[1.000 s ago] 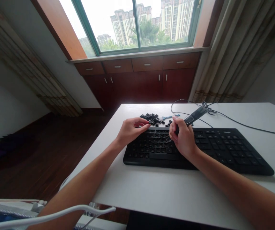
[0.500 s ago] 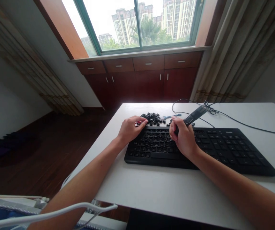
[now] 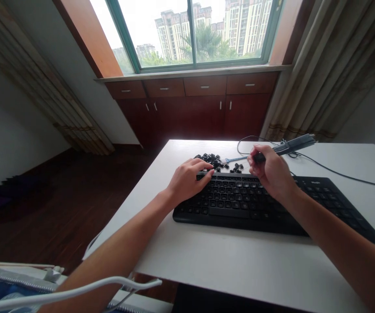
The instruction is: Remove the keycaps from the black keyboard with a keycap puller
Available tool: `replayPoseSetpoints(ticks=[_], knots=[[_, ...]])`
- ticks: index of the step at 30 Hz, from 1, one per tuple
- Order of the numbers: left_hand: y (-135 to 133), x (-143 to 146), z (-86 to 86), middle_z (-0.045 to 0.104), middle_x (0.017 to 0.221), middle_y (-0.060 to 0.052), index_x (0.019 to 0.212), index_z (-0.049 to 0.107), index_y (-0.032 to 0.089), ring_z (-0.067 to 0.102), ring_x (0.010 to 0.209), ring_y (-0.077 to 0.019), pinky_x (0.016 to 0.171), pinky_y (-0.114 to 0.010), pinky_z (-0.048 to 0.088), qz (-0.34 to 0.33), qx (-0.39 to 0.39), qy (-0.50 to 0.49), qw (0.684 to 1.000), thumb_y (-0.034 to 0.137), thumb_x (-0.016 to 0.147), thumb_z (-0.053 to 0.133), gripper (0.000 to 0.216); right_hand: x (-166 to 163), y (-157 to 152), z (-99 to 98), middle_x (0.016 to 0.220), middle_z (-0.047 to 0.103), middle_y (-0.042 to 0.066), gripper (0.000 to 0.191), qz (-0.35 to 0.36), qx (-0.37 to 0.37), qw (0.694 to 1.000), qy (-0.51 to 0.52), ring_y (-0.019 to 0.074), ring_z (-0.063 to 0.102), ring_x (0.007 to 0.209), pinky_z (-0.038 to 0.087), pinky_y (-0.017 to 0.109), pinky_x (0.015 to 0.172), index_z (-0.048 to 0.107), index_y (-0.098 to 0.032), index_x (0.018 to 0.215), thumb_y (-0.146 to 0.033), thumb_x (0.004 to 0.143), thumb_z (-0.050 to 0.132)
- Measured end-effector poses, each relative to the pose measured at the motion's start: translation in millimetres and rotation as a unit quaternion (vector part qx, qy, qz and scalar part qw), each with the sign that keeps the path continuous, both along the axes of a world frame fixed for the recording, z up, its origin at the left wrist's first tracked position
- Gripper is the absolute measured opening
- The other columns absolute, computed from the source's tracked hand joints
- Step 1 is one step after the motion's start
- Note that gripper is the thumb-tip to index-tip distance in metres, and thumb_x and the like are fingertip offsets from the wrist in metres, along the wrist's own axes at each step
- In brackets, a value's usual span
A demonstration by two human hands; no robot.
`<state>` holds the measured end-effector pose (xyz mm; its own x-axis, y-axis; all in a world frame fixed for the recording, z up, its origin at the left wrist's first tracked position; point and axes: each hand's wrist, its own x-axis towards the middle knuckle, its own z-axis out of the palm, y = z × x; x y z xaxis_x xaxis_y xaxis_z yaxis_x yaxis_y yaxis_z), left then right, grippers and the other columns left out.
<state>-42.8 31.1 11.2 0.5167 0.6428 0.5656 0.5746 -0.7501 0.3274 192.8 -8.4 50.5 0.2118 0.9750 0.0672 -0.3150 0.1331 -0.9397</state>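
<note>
A black keyboard (image 3: 272,204) lies on the white table (image 3: 239,261). My left hand (image 3: 187,180) rests on the keyboard's top left corner, fingers curled and pressing down on the keys. My right hand (image 3: 270,171) is raised over the keyboard's upper middle, closed round a dark grey keycap puller tool (image 3: 288,147) whose handle sticks out to the right. A heap of loose black keycaps (image 3: 212,159) lies just behind the keyboard, close to my left fingertips. A small blue tool (image 3: 235,159) lies beside the heap.
A black cable (image 3: 337,174) runs across the table behind the keyboard to the right edge. Dark wooden cabinets (image 3: 200,106) stand under the window (image 3: 194,32). Curtains (image 3: 331,69) hang at the right. White cables (image 3: 76,291) and a blue item sit at bottom left.
My right hand lifted the tool up and to the right, away from the keys. My left hand moved from the keycap heap onto the keyboard's top left corner.
</note>
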Motion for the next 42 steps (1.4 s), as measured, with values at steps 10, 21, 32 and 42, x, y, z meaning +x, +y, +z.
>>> replayPoseSetpoints(ticks=[10,21,32,42], knots=[[-23.3,15.6,8.0,0.073,0.105,-0.007,0.11,0.071,0.021,0.067,0.098,-0.0203,0.088,-0.038,0.057,-0.065,0.003,-0.01,0.998,0.03,0.095,0.061,0.02,65.5,-8.5,-20.3,0.085,0.062,0.004,0.027,-0.058,0.009,0.984,-0.167,0.0125,0.053,0.06,0.044,0.024,0.048,0.065,-0.02,0.08,-0.046,0.087,0.067],[-4.9,50.0,16.2,0.071,0.11,-0.006,0.115,0.068,0.022,0.066,0.102,-0.0217,0.09,-0.037,0.055,-0.125,-0.036,0.047,0.99,0.032,0.098,0.057,0.023,44.7,-29.6,-25.9,0.064,0.059,-0.003,0.037,-0.021,-0.006,0.947,-0.319,0.0114,0.051,0.053,0.041,0.023,0.05,0.06,-0.022,0.086,-0.058,0.089,0.064],[8.8,7.7,15.7,0.072,0.104,-0.006,0.11,0.069,0.02,0.066,0.094,-0.0202,0.085,-0.035,0.052,-0.063,0.09,0.16,0.981,0.03,0.101,0.049,0.024,44.2,-36.7,-17.5,0.09,0.071,0.004,0.033,-0.037,-0.012,0.931,-0.362,0.0137,0.057,0.061,0.044,0.026,0.056,0.072,-0.025,0.103,-0.047,0.08,0.079],[13.3,-2.0,22.1,0.072,0.101,-0.005,0.106,0.07,0.019,0.066,0.09,-0.0185,0.08,-0.032,0.052,-0.085,0.143,0.207,0.964,0.034,0.102,0.049,0.026,48.5,-38.8,-13.5,0.072,0.064,0.001,0.035,-0.089,-0.023,0.906,-0.414,0.0176,0.057,0.065,0.045,0.029,0.059,0.076,-0.027,0.103,-0.056,0.084,0.072]])
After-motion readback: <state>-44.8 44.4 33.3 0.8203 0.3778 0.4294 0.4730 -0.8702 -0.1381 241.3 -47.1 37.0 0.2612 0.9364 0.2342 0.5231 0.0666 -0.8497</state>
